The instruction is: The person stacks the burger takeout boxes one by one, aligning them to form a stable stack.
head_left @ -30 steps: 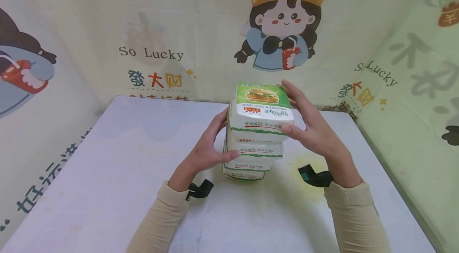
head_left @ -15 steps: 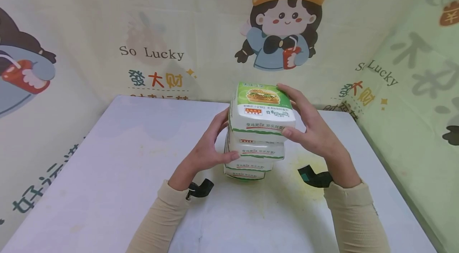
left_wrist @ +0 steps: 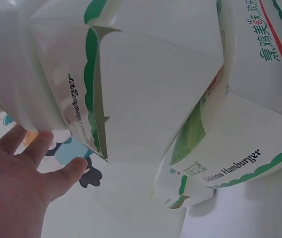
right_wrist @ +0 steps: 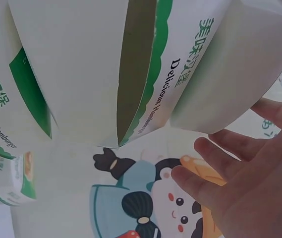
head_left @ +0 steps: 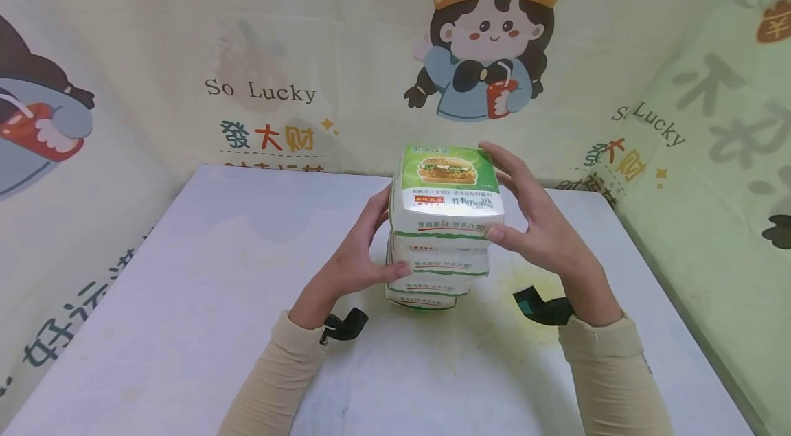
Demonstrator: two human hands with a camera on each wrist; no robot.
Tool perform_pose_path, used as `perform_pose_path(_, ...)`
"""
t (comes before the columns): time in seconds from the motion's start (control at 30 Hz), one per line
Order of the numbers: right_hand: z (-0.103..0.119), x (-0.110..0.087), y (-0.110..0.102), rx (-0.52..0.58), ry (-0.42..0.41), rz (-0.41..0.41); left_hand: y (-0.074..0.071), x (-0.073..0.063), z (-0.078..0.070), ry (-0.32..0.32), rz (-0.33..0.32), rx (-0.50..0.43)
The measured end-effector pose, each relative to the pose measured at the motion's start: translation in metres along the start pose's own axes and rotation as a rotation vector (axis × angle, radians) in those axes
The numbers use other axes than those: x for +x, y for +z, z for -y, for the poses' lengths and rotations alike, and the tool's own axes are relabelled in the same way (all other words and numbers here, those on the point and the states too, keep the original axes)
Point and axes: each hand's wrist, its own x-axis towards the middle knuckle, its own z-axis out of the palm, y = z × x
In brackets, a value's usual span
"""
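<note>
Burger boxes (head_left: 440, 228) stacked btwn both hands (head_left: 347, 264) (head_left: 545, 230).

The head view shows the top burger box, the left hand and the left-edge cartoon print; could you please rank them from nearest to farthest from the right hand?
1. Top burger box: beside the right hand, atop the stack.
2. Left hand: at the stack's left side.
3. Left-edge cartoon print: on the left backdrop.

2 beige sleeves (head_left: 273, 374), black wrist attachments (head_left: 349, 325)
</note>
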Motion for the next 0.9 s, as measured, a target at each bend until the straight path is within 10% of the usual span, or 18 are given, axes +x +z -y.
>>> perform_pose_path(0.9,-0.0027,0.0049,0.0066,-0.008,-0.057,-0.101,0.0014,0.0003,0.0027,-0.064,-0.051,-0.076)
